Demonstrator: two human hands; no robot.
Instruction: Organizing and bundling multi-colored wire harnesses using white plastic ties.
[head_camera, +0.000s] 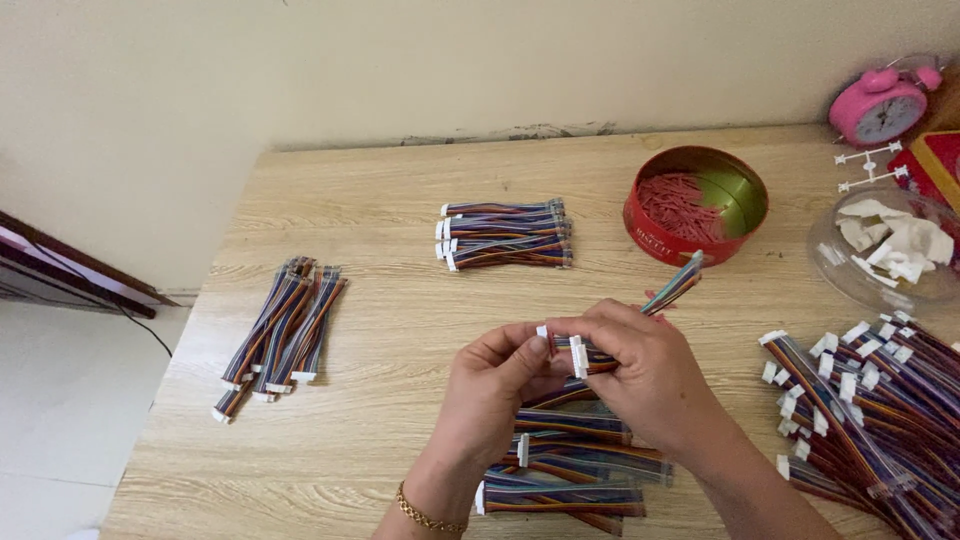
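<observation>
A short multicoloured ribbon cable (640, 315) with white connectors is held above the middle of the wooden tabletop (380, 300). It is gripped by the right hand (640, 375), whose fingers are closed around the cable near one white connector, while the far end is seen sticking out up and to the right, towards the red tin. The same connector end is pinched between the thumb and fingers of the left hand (500, 385), so the two hands are touching over it. A gold bracelet (425, 515) is worn on the left wrist.

Directly beneath the hands, a small stack of like cables (570, 470) is laid flat on the tabletop. A neat bundle (505, 233) is placed further back, and another bundle (280, 335) is set at an angle near the left edge. A large loose heap of cables (880, 410) is spread along the right side. A round red tin (695, 205) holding red strands, a clear bowl (885, 250) of white pieces and a pink alarm clock (882, 105) are stood at the back right.
</observation>
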